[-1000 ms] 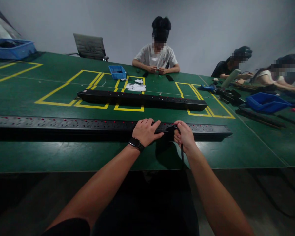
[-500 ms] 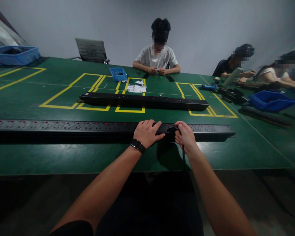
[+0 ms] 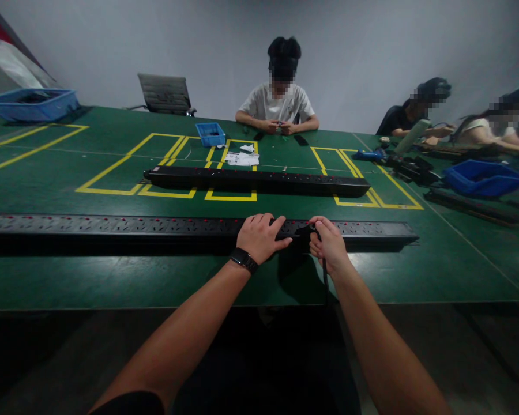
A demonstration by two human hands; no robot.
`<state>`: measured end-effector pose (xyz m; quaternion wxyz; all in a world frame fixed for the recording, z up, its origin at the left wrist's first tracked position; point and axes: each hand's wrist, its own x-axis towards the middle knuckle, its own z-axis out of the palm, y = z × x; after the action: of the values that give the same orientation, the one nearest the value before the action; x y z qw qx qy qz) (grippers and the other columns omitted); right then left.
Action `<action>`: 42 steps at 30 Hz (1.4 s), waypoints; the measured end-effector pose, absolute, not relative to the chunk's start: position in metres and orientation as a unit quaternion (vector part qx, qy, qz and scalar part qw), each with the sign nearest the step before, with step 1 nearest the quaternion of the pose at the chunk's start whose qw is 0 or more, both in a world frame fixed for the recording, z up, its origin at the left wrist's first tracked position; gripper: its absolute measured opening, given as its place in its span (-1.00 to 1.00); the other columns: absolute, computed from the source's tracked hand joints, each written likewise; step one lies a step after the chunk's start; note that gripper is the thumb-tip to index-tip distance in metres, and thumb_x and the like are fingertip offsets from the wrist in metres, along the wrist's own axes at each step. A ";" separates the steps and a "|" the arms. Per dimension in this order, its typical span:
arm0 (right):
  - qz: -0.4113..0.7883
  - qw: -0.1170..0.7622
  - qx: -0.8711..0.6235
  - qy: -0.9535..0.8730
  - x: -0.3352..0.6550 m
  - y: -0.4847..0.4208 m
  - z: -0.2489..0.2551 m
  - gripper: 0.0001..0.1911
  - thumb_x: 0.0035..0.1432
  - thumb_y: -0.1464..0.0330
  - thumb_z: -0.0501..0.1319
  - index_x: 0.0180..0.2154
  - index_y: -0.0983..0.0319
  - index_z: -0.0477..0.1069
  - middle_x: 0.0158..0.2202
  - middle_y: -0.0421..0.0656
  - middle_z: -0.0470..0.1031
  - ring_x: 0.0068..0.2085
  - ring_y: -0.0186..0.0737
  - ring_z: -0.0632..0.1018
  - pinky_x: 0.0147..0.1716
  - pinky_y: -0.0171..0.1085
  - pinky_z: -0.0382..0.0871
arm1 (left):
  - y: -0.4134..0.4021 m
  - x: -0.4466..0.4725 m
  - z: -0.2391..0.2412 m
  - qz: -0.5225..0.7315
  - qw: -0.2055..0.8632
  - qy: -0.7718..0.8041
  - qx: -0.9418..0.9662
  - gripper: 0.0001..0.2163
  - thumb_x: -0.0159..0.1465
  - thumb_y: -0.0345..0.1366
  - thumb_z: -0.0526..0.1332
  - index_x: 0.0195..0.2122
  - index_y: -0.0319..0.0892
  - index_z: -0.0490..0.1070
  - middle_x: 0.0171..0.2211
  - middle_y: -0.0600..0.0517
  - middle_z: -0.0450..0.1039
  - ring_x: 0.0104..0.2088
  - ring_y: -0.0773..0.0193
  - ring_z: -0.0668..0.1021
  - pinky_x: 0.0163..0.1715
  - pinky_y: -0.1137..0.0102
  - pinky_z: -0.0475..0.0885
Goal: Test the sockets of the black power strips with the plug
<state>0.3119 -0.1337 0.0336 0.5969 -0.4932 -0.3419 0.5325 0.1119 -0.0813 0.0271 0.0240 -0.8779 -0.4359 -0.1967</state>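
Note:
A long black power strip (image 3: 190, 227) with a row of sockets and small red parts lies across the green table (image 3: 155, 282). My left hand (image 3: 262, 235) grips it near the middle, fingers over its top and far edge, thumb toward the near side. Just to the right, my right hand (image 3: 328, 242) is closed on a black cord (image 3: 326, 276), which hangs down past the table's front edge. The cord's upper end is at the strip's socket face; whether a plug sits in a socket is hidden by my fingers and shadow.
A second power strip (image 3: 259, 180) lies farther back across yellow tape outlines. Behind it are white papers (image 3: 242, 157) and a small blue bin (image 3: 210, 134). More blue bins stand left (image 3: 32, 104) and right (image 3: 486, 177). A co-worker (image 3: 279, 106) sits opposite; others work at right.
The view has shifted slightly, so everything sits a little lower and to the right. My hands keep the same hold on the strip and the cord.

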 end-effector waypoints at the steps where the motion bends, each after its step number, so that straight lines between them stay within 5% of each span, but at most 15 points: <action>1: 0.534 0.597 -0.493 -0.341 0.312 -0.134 0.034 -0.84 0.26 0.21 0.23 -0.15 0.09 0.33 -0.74 -0.49 0.09 -0.78 -0.48 0.01 -0.78 -0.51 -0.11 | -0.081 0.112 0.027 -0.197 0.025 -0.435 -0.878 -0.43 0.36 0.22 0.11 0.26 0.02 0.39 -0.01 -0.13 0.51 0.00 -0.06 0.49 0.01 0.08 0.27; 10: 0.513 0.609 -0.491 -0.353 0.307 -0.136 0.038 -0.89 0.30 0.23 0.19 -0.18 0.09 0.33 -0.76 -0.48 0.07 -0.78 -0.46 0.00 -0.79 -0.49 -0.13 | -0.082 0.113 0.028 -0.192 0.029 -0.441 -0.876 -0.45 0.36 0.22 0.12 0.24 0.05 0.41 -0.01 -0.12 0.50 -0.01 -0.05 0.49 0.01 0.08 0.27; 20: 0.442 0.665 -0.454 -0.396 0.344 -0.150 0.100 -0.89 0.33 0.21 0.20 -0.15 0.07 0.33 -0.72 -0.45 0.06 -0.77 -0.45 0.03 -0.76 -0.44 -0.09 | -0.080 0.112 0.023 -0.202 0.031 -0.432 -0.878 -0.44 0.38 0.20 0.10 0.26 0.00 0.41 0.04 -0.13 0.51 0.03 -0.06 0.50 0.04 0.07 0.29; 42: 0.529 0.598 -0.511 -0.320 0.349 -0.142 0.040 -0.86 0.26 0.25 0.22 -0.15 0.08 0.33 -0.74 -0.49 0.07 -0.77 -0.47 0.01 -0.76 -0.50 -0.15 | -0.081 0.112 0.023 -0.208 0.020 -0.431 -0.878 -0.45 0.35 0.18 0.15 0.25 0.00 0.41 0.03 -0.14 0.51 0.04 -0.09 0.50 0.05 0.05 0.30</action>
<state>0.3486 -0.1415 0.0395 0.5976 -0.5108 -0.3201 0.5286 0.1117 -0.0806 0.0233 0.0200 -0.8777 -0.4312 -0.2080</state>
